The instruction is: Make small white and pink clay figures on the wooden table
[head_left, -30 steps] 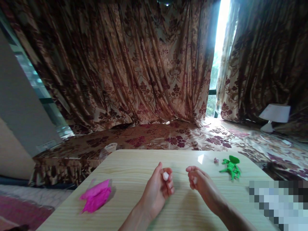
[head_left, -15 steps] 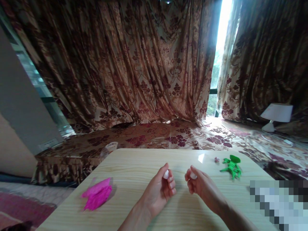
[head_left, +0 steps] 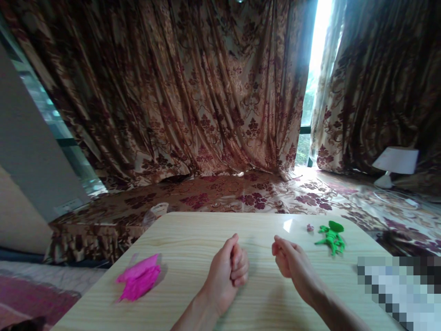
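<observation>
One small white piece sits in each fist, two in all: both showed between thumb and fingers half a second ago and are now covered by the folded fingers, so neither can be seen. The left hand is clenched with its thumb on top, and the right hand is curled shut too; the two are apart, above the middle of the surface, with the forearms coming in from its near edge. Whether either hand touches the wooden table I cannot tell. Near the far right corner are one green toy figure, with a darker round part at its far end, and, just to its left, one small pinkish lump. Near the left edge lies one crumpled bright pink packet. Just outside the far left corner is one clear container. Beyond the far edge spreads a flowered cloth bearing one white lamp at the right, and behind it hang patterned curtains, parted at one bright gap.
</observation>
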Available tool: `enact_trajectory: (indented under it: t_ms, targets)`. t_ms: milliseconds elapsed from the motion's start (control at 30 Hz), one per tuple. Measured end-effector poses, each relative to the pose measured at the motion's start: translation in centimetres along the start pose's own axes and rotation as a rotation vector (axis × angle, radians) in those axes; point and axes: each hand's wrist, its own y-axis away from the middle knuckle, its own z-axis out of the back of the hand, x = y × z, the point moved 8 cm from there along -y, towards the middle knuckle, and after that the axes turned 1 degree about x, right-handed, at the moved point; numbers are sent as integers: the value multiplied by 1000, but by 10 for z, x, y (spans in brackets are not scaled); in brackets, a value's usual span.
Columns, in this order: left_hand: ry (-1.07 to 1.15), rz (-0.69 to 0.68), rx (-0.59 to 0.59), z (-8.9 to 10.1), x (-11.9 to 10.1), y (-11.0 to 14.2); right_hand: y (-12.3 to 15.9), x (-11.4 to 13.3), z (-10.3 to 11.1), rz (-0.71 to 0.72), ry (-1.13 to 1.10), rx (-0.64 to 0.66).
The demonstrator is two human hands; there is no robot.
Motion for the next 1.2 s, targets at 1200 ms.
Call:
enact_trajectory:
  t_ms: [1200]
  targets:
    - [-102, 28, -61, 4, 1, 3, 3, -5, -3, 31, -79, 73]
